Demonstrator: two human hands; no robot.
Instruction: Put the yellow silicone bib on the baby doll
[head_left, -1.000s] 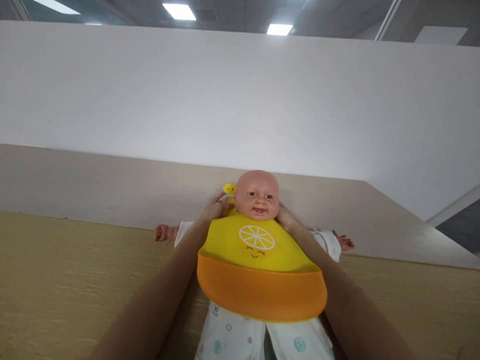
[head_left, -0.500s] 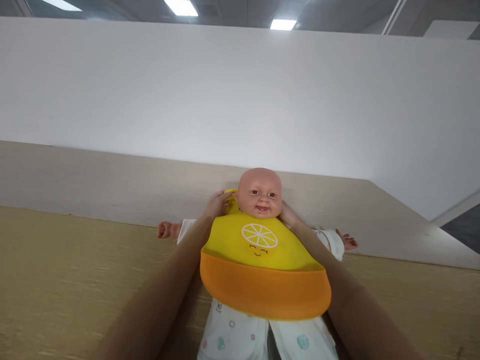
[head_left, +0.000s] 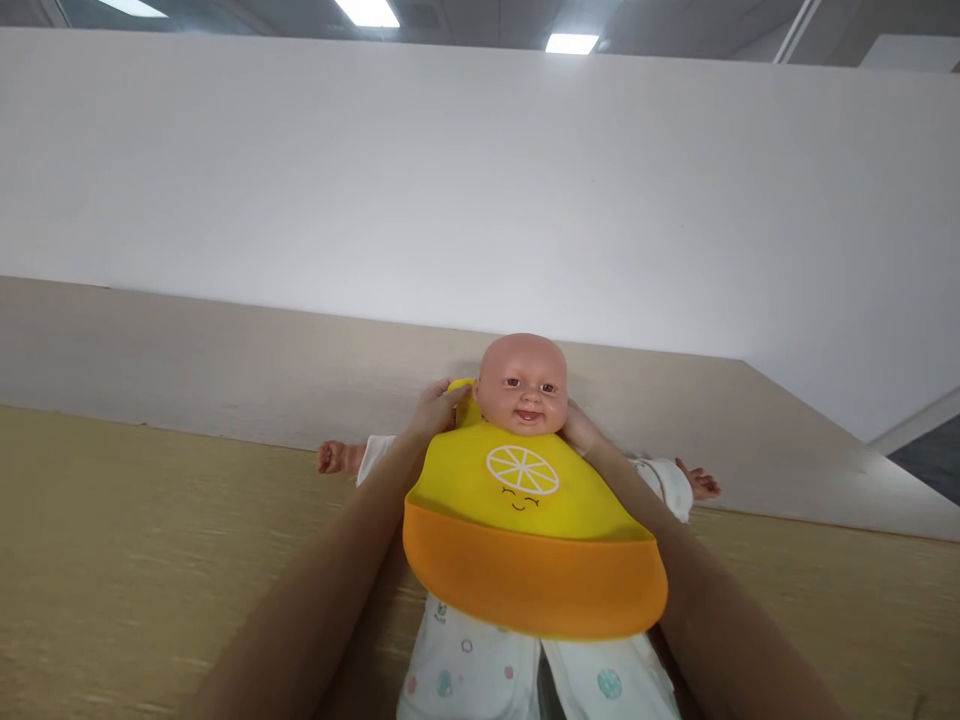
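Observation:
A baby doll [head_left: 522, 385] in a white patterned outfit [head_left: 465, 670] lies on its back, arms spread to both sides. Over its chest lies a yellow bib [head_left: 465, 470] with a white citrus slice and a smiling face, ending in an orange catch pocket [head_left: 532, 580]. At the left side of the doll's neck, my left hand [head_left: 437, 408] pinches the bib's yellow neck strap. My right hand [head_left: 579, 428] reaches behind the neck on the other side; its fingertips are hidden by the head, so what they hold cannot be seen.
Beneath the doll is a yellowish wood-grain surface [head_left: 150, 540], with a paler grey strip [head_left: 225, 350] behind it. A white partition [head_left: 450, 180] rises across the back and angles forward on the right. Ceiling lights show above it.
The view has shifted very slightly. My left fingers have moved a little on the neck strap, and both hands stay beside the doll's neck.

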